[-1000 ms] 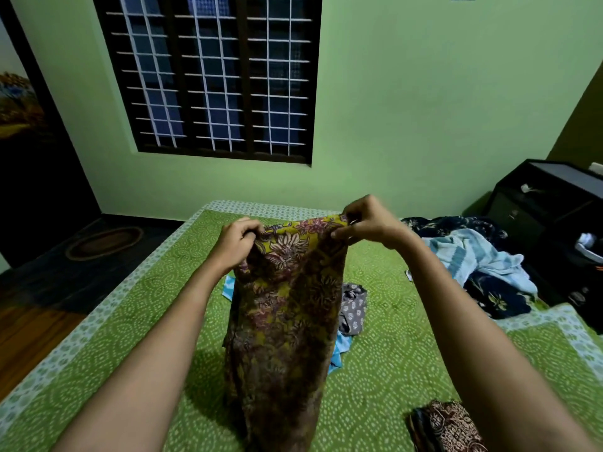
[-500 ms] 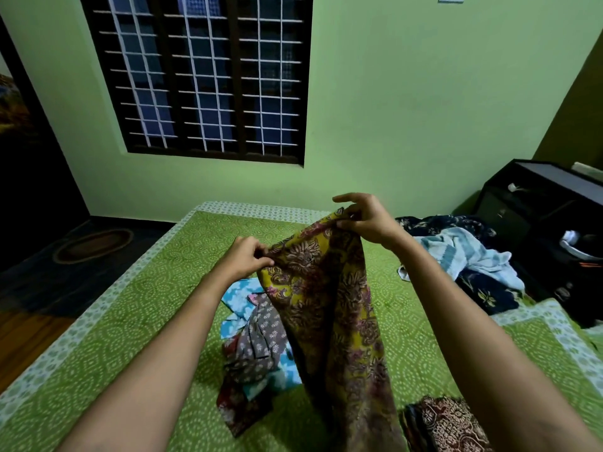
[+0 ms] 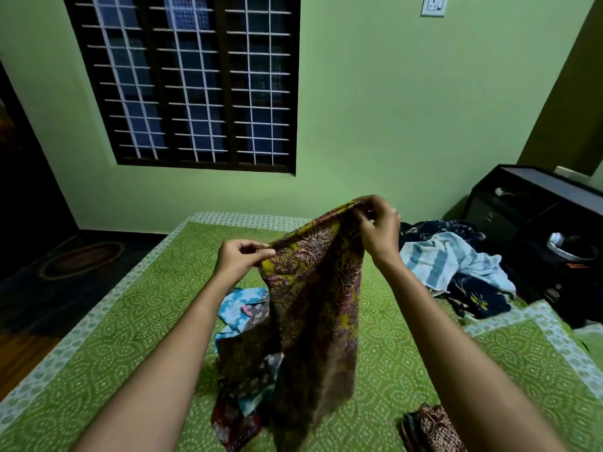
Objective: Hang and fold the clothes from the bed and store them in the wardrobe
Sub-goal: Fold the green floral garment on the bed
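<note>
Mustard floral-print garment [image 3: 313, 288], lifted above the green bed [image 3: 114, 337], hangs in folds; left hand [image 3: 239, 261] and right hand [image 3: 380, 228] each pinch its top edge.

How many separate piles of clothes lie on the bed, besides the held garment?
3: a mixed blue heap partly behind the held garment, a navy and pale-blue heap at the right edge, a folded maroon piece at bottom right. The garment may hide more.
</note>
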Tool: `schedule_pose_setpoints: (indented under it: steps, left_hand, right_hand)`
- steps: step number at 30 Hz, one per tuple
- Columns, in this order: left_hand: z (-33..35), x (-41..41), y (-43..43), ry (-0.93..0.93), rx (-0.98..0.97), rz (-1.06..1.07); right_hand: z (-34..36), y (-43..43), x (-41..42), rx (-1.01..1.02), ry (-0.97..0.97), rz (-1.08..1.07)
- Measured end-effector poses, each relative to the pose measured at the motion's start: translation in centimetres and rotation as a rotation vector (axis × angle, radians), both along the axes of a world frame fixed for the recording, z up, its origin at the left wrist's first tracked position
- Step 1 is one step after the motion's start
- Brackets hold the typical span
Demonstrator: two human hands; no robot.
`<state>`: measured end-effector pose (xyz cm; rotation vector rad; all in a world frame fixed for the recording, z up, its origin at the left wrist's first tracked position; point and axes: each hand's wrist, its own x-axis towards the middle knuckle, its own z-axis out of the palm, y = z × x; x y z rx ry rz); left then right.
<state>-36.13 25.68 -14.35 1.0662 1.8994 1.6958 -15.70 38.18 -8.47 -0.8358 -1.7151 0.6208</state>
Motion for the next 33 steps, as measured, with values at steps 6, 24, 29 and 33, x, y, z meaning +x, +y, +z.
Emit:
schedule_pose_setpoints:
  steps: [6, 24, 29, 33]
  left_hand:
    - [-0.3, 0.0, -1.0, -0.255, 0.151, -0.114]
    - [3.5, 5.0, 0.7, 0.224, -0.019, -0.295]
    - [3.3, 4.8, 1.0, 0.485, -0.136, -0.235]
    - [1.6, 2.4, 0.4, 0.537, -0.252, -0.124]
  right_hand:
    - [0.1, 0.7, 0.2, -0.106, 0.068, 0.078]
    - [1.2, -1.6, -1.7, 0.084, -0.164, 0.127]
    - [1.5, -1.6, -1.8, 0.051, -0.142, 0.054]
    - [2.0, -1.4, -1.1, 0.008, -0.096, 0.001]
